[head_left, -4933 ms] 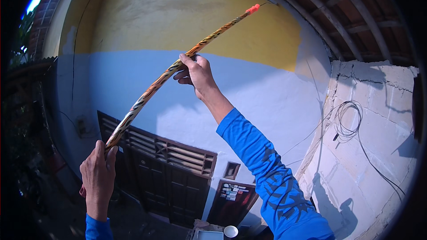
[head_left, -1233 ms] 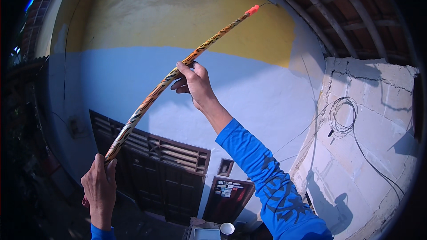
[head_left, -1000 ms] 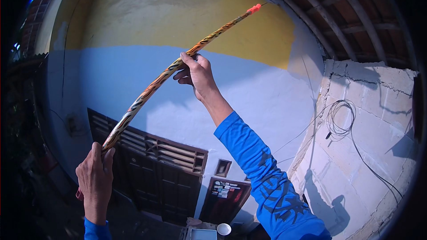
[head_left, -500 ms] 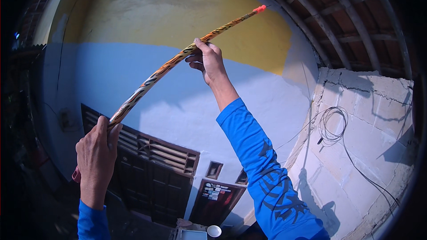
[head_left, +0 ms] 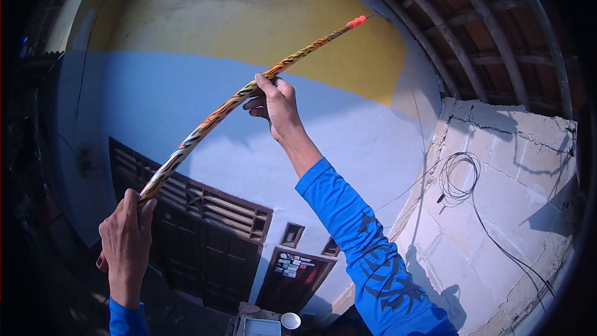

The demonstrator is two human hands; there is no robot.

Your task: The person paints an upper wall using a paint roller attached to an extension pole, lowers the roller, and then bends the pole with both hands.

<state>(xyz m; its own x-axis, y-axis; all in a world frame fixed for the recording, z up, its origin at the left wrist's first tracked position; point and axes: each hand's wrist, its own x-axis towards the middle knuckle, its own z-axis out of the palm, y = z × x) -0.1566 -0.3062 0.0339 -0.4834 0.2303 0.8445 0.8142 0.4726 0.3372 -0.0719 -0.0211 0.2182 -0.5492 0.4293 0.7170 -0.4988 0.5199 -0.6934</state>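
Observation:
A long, slim pole (head_left: 205, 126) with an orange, black and pale tiger-stripe pattern slants upward from lower left to upper right. It ends in a bright red-orange tip (head_left: 356, 22) with a thin dark point beyond it. My left hand (head_left: 127, 236) is closed round the lower end, where a dark red piece (head_left: 102, 262) shows below the palm. Farther up, near the middle, my right hand (head_left: 277, 102) grips the pole, thumb on top and some fingers loosely curled beneath. Both arms wear blue sleeves.
Ahead stands a wall (head_left: 224, 84), yellow above and pale blue below, with a dark door (head_left: 205, 255) and vents. On the right, a coil of wire (head_left: 459, 177) hangs against a pale block wall (head_left: 485, 230) under roof beams. A white bowl (head_left: 290, 321) sits beside a tray (head_left: 261, 327).
Both hands and the pole have shifted a little left and down in view, the tip dropping slightly. The background has moved slightly too. Both grips remain the same.

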